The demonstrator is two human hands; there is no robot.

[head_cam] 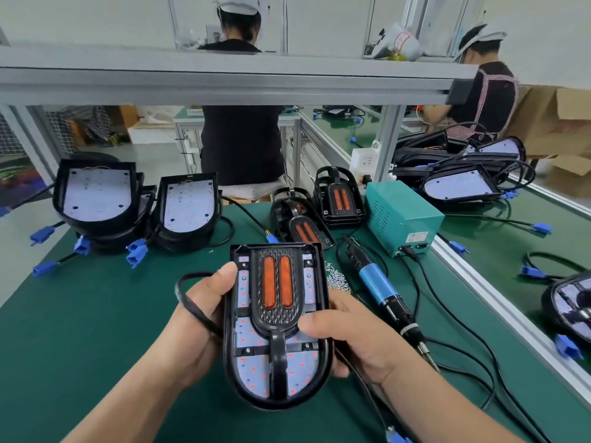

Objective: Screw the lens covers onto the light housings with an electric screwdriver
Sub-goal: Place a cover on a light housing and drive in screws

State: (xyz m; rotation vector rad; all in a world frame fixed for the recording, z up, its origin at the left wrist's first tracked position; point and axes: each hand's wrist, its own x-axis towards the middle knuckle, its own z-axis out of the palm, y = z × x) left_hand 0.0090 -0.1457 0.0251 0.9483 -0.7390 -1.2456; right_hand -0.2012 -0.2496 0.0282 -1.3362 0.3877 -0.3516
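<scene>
I hold a black light housing with a white LED board above the green mat. A black lens cover with two orange lenses lies seated in it. My left hand grips the housing's left edge, thumb on the top rim, with the housing's black cable looped over it. My right hand grips the right edge, thumb pressed on the cover. The blue and black electric screwdriver lies on the mat to the right, untouched. A small pile of screws sits beside it.
Stacked housings with blue connectors stand at the back left. Loose lens covers lie at the back centre next to a teal power supply. More housings rest beyond the aluminium rail on the right. Two people work behind.
</scene>
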